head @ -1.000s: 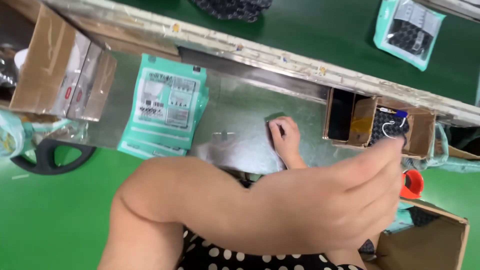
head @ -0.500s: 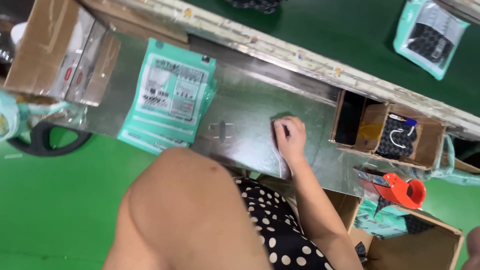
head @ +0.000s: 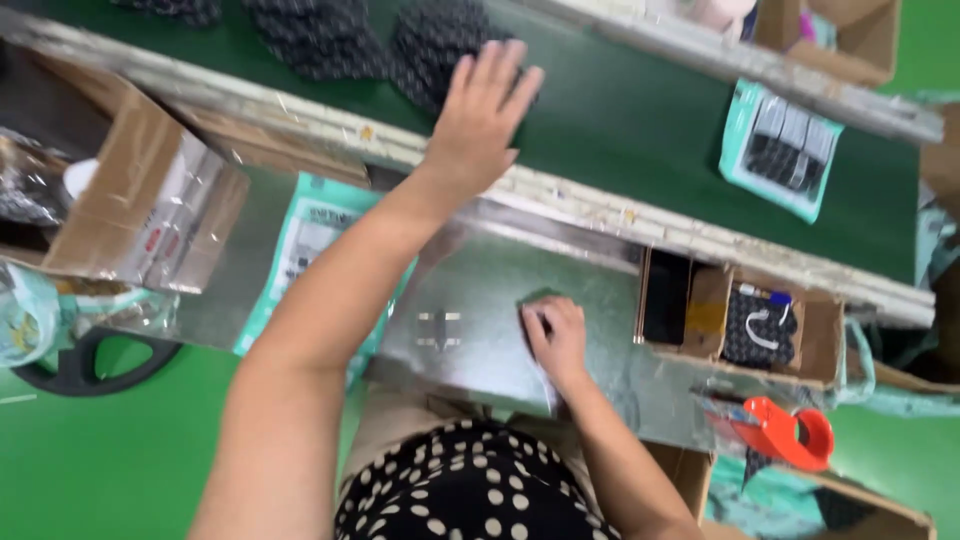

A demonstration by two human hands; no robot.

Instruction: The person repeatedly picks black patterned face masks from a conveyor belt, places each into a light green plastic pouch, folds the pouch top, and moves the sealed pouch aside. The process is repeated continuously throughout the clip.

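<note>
- Right hand [head: 556,335]: fingers curled, pressing a small dark item flat on the metal worktop [head: 480,300]; whether it grips the item, cannot tell.
- Teal pouch [head: 310,250]: on worktop, under left forearm.
- Left hand [head: 482,105]: released, fingers spread on dark bundle [head: 435,45], on green belt [head: 640,120].

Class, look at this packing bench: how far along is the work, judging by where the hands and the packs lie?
Done: one filled teal pack lies on the green belt. In hand: the left hand reaches onto a dark meshy bundle on the belt, while the right hand presses a small dark piece on the metal bench. Left: flat teal packs lie stacked under the left arm, and more dark bundles wait.
</note>
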